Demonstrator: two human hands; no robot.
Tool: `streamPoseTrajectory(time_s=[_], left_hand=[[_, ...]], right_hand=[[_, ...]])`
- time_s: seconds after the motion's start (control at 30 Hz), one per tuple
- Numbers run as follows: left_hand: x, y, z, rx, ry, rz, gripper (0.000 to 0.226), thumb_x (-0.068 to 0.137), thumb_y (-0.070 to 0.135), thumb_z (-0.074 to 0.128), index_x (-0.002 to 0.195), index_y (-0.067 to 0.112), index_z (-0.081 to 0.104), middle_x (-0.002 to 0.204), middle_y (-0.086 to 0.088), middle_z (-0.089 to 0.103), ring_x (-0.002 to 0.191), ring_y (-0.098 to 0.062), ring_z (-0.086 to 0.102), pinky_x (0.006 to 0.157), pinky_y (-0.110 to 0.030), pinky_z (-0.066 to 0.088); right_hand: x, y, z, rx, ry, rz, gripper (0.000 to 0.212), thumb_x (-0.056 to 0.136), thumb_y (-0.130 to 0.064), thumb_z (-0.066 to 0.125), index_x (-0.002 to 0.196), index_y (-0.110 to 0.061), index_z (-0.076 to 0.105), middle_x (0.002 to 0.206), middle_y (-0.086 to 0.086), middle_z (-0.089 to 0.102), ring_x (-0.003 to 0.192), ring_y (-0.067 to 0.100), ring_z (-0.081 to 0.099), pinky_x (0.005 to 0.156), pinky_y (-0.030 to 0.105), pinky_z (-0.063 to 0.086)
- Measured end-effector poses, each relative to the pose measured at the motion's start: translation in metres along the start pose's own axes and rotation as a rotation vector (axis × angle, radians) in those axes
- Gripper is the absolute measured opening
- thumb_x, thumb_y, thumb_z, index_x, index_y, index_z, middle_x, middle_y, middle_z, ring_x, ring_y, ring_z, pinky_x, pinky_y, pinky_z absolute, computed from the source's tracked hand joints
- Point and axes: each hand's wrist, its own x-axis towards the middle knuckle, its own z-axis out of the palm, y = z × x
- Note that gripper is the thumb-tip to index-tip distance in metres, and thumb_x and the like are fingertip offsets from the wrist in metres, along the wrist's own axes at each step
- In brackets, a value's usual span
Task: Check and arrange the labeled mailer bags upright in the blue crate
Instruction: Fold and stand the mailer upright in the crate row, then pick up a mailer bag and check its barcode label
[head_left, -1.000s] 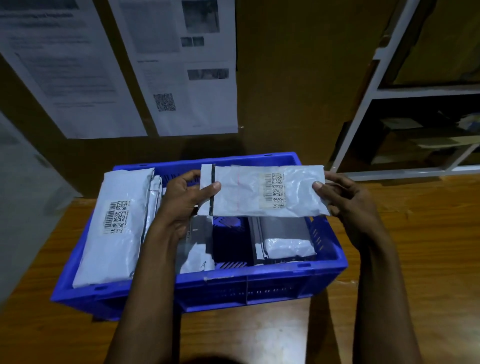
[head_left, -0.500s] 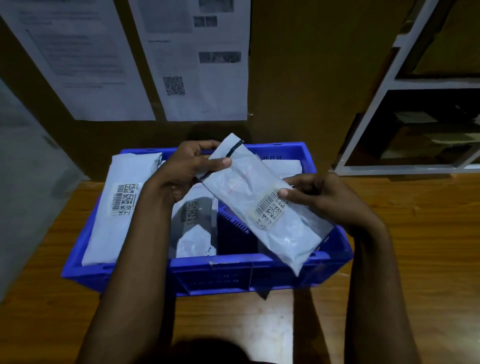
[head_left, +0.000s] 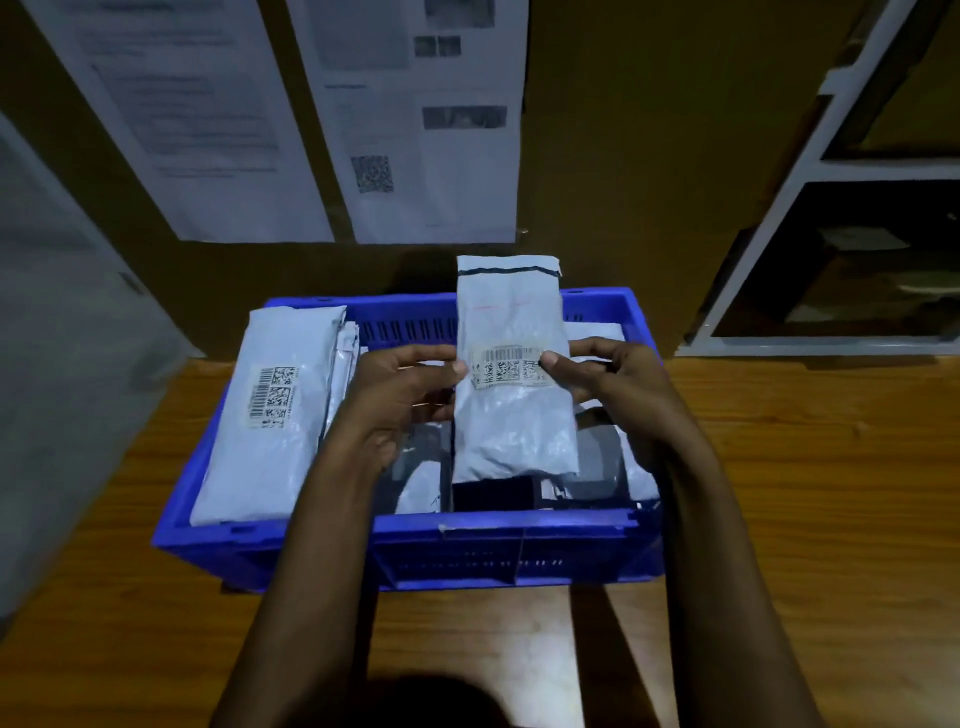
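Note:
A blue crate (head_left: 519, 551) stands on a wooden table. I hold a white mailer bag (head_left: 511, 431) upright above its middle, sealed flap up and barcode label facing me. My left hand (head_left: 400, 400) pinches its left edge beside the label, and my right hand (head_left: 608, 379) pinches the right edge. A larger white labeled mailer (head_left: 270, 410) leans at the crate's left end, with thinner bags tucked behind it. Grey and white bags (head_left: 597, 467) lie low in the crate under the held bag, partly hidden.
The wooden table (head_left: 805, 493) stretches to both sides of the crate. Printed sheets (head_left: 415, 130) hang on the brown wall behind it. A white shelf frame (head_left: 810, 171) stands at the right, and a grey panel (head_left: 62, 322) at the left.
The held mailer has turned from horizontal, through a diagonal tilt, to upright. Both hands have shifted to grip its sides at the label. The view has tilted slightly.

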Motion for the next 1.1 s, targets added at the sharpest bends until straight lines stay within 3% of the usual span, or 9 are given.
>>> streamPoseTrajectory(time_s=[0.07,0.17,0.27,0.4,0.5,0.67,0.83,1.03,1.1], left_hand=[[0.000,0.000,-0.005,0.061,0.139,0.066,0.020,0.082,-0.003,0.078,0.102,0.001,0.074,0.088,-0.015,0.077,0.067,-0.023,0.072,0.056,-0.027,0.059],[0.008,-0.006,-0.018,0.300,0.360,0.149,0.015,0.080,0.007,0.082,0.092,0.016,0.079,0.082,-0.004,0.079,0.077,-0.025,0.077,0.073,-0.039,0.064],[0.011,-0.008,-0.029,0.599,0.479,0.186,0.013,0.083,0.015,0.078,0.093,0.022,0.080,0.090,0.002,0.079,0.086,-0.017,0.075,0.087,-0.039,0.061],[0.007,-0.011,-0.035,0.774,0.420,0.091,0.021,0.089,0.016,0.071,0.109,0.017,0.077,0.116,-0.006,0.074,0.111,-0.026,0.067,0.102,-0.035,0.051],[-0.001,-0.018,-0.031,0.861,0.338,0.036,0.011,0.092,0.016,0.065,0.099,0.015,0.074,0.112,-0.012,0.071,0.106,-0.031,0.064,0.094,-0.033,0.048],[-0.006,-0.026,-0.025,0.967,0.243,0.047,0.013,0.094,0.014,0.058,0.086,0.013,0.068,0.111,-0.021,0.072,0.108,-0.036,0.064,0.088,-0.036,0.049],[-0.004,-0.035,-0.021,0.978,0.202,0.057,0.023,0.094,0.011,0.055,0.103,0.000,0.072,0.109,-0.021,0.071,0.107,-0.038,0.063,0.092,-0.043,0.051],[-0.005,-0.037,-0.017,1.048,0.180,0.052,0.009,0.098,0.014,0.053,0.092,0.014,0.060,0.121,-0.020,0.068,0.116,-0.038,0.059,0.091,-0.038,0.045],[-0.004,-0.038,-0.019,1.043,0.172,0.039,0.009,0.098,0.015,0.054,0.095,0.015,0.063,0.114,-0.020,0.067,0.118,-0.038,0.059,0.090,-0.036,0.043]], right_hand=[[0.003,0.001,0.012,0.023,-0.052,0.013,0.030,0.090,-0.021,0.080,0.108,0.001,0.072,0.082,0.005,0.075,0.063,0.015,0.065,0.052,0.030,0.058],[0.014,0.005,0.031,-0.018,-0.105,0.011,0.019,0.091,-0.016,0.078,0.097,0.002,0.074,0.082,0.013,0.074,0.065,0.023,0.069,0.059,0.035,0.061],[0.032,0.007,0.055,-0.186,-0.136,0.022,0.019,0.088,-0.010,0.080,0.084,0.008,0.074,0.074,0.022,0.072,0.065,0.035,0.072,0.065,0.042,0.064],[0.056,0.009,0.081,-0.347,-0.260,0.131,0.015,0.087,0.001,0.076,0.087,0.015,0.072,0.071,0.025,0.071,0.053,0.030,0.069,0.066,0.040,0.065],[0.073,0.020,0.087,-0.410,-0.329,0.180,0.016,0.088,0.004,0.074,0.092,0.018,0.070,0.069,0.023,0.068,0.048,0.024,0.066,0.063,0.036,0.063],[0.083,0.039,0.098,-0.557,-0.327,0.127,0.019,0.082,-0.010,0.083,0.082,0.008,0.075,0.074,0.020,0.074,0.072,0.032,0.073,0.085,0.055,0.062],[0.081,0.046,0.104,-0.570,-0.176,0.029,0.014,0.082,-0.013,0.085,0.075,-0.006,0.075,0.068,0.003,0.073,0.061,0.017,0.071,0.066,0.028,0.061],[0.079,0.056,0.113,-0.652,-0.198,-0.092,0.015,0.080,-0.021,0.087,0.079,-0.009,0.078,0.067,-0.002,0.073,0.055,0.006,0.067,0.067,0.027,0.058],[0.079,0.054,0.113,-0.710,-0.208,-0.138,0.016,0.081,-0.023,0.087,0.080,-0.010,0.079,0.068,-0.004,0.071,0.055,-0.001,0.062,0.066,0.025,0.052]])
